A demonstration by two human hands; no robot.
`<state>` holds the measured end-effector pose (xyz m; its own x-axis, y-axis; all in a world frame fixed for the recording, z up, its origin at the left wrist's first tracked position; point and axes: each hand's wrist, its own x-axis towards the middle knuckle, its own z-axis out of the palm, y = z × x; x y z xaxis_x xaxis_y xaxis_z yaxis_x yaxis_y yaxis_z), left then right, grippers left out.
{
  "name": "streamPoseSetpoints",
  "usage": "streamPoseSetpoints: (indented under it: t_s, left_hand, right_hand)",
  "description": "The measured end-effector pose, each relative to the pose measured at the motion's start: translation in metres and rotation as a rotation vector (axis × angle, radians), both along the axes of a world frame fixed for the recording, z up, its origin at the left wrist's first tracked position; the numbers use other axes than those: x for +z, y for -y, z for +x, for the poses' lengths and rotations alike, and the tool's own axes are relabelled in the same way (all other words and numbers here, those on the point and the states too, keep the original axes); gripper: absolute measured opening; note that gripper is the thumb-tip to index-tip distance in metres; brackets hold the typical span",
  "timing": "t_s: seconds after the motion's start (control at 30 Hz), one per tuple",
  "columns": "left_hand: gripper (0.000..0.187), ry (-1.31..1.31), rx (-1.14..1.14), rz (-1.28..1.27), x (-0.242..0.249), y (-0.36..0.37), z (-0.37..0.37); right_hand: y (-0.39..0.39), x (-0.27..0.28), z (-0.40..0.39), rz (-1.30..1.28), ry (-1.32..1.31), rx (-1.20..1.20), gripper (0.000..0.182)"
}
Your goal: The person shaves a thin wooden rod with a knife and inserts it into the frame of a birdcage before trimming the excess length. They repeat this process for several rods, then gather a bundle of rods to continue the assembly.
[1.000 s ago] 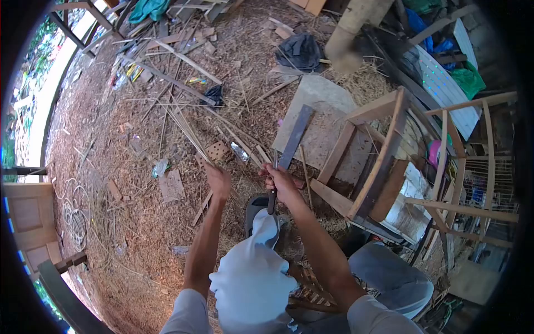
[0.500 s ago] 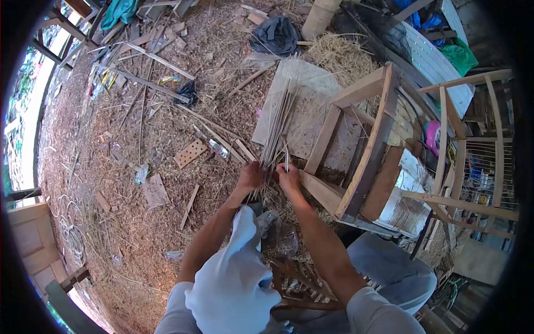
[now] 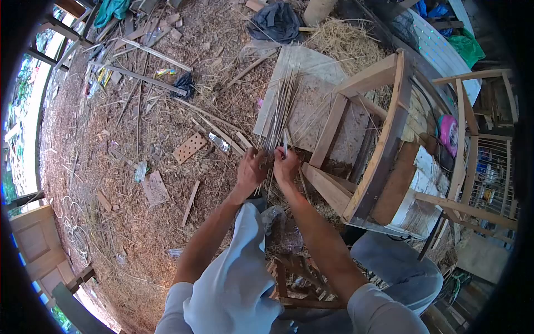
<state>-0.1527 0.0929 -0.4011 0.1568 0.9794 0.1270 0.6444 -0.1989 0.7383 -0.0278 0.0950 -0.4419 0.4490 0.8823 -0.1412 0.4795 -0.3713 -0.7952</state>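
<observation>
A loose bundle of thin pale sticks (image 3: 285,103) lies lengthwise in front of me, its far end fanned over a flat grey board (image 3: 314,83). My left hand (image 3: 251,171) is closed around the near part of the bundle, fingers bent against the sticks. Just to the right, my right hand (image 3: 286,167) grips a narrow pale blade, apparently a knife (image 3: 285,142), pointing away from me. Its handle is mostly hidden in the fingers. Both hands are close together, and stick ends poke out below them.
A wooden frame (image 3: 384,145) stands close on my right, with a slatted wooden piece (image 3: 489,172) beyond it. Wood shavings and scraps cover the ground. Ahead lie a black plastic bag (image 3: 274,23) and straw (image 3: 345,47); a perforated block (image 3: 189,148) is left of my hands.
My left hand has shifted slightly and its fingers look more raised over the sticks. My right hand has moved a little away from me with the blade. The view has tilted slightly.
</observation>
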Motion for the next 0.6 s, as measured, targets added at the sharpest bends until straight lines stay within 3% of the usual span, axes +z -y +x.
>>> streamPoseSetpoints:
  t_s: [0.07,0.2,0.27,0.4,0.47,0.6]
  left_hand:
    - [0.029,0.032,-0.003,-0.148,-0.016,0.005,0.006]
    - [0.024,0.042,-0.046,-0.154,-0.067,0.001,0.003]
    - [0.017,-0.068,-0.194,-0.034,-0.098,-0.001,-0.001]
    - [0.013,-0.128,-0.13,-0.178,-0.05,-0.004,0.002]
    - [0.01,-0.021,-0.061,-0.145,-0.036,-0.006,0.003]
    - [0.01,-0.023,-0.071,-0.199,-0.032,-0.011,0.003]
  right_hand:
    - [-0.005,-0.002,-0.001,-0.078,0.024,-0.077,0.019]
    - [-0.016,0.028,-0.008,-0.243,0.038,-0.075,0.022]
    - [-0.021,0.035,-0.011,-0.317,0.092,0.007,0.023]
    - [-0.023,0.024,-0.012,-0.254,0.149,0.006,0.021]
    - [-0.023,0.018,-0.01,-0.253,0.072,-0.005,0.021]
    - [-0.023,0.025,-0.007,-0.244,-0.07,-0.047,0.021]
